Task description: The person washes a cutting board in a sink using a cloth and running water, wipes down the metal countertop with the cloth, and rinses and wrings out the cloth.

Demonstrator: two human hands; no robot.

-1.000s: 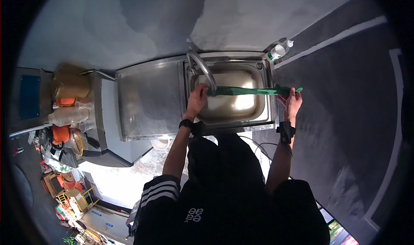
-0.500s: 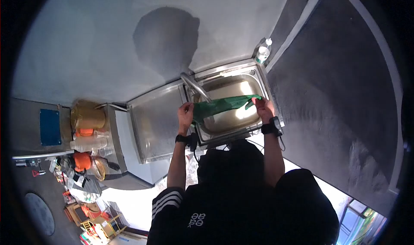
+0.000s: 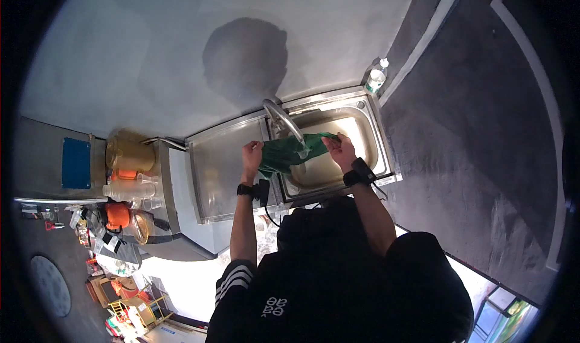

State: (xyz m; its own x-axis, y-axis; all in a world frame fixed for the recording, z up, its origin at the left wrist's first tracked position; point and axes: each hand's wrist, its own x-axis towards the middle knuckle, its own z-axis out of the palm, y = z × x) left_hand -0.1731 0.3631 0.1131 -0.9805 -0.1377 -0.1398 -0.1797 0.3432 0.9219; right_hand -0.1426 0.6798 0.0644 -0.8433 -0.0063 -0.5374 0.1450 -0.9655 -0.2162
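A dark green cloth [image 3: 279, 154] hangs between my two hands over the left part of the metal sink [image 3: 374, 131]. My left hand [image 3: 251, 156] pinches its left end, close to the ridge between the drainboard and the basin. At the other end, my right hand [image 3: 342, 151] grips the cloth above the basin. The curved faucet [image 3: 285, 119] reaches over the cloth's middle, and a pale glint below the spout looks like water. The cloth sags between the hands, with a loose fold dropping near my left hand. Both wrists carry black strapped devices.
The metal drainboard [image 3: 223, 168] lies left of the basin. A bottle [image 3: 376, 79] with a white top stands at the sink's back right corner. Farther left are a large yellowish container [image 3: 130, 154], clear plastic containers [image 3: 130, 190] and orange items. A dark wall borders the right side.
My right hand has moved left, toward my left hand. The cloth, stretched wide before, is now bunched and sagging beneath the spout. The whole view has shifted slightly.
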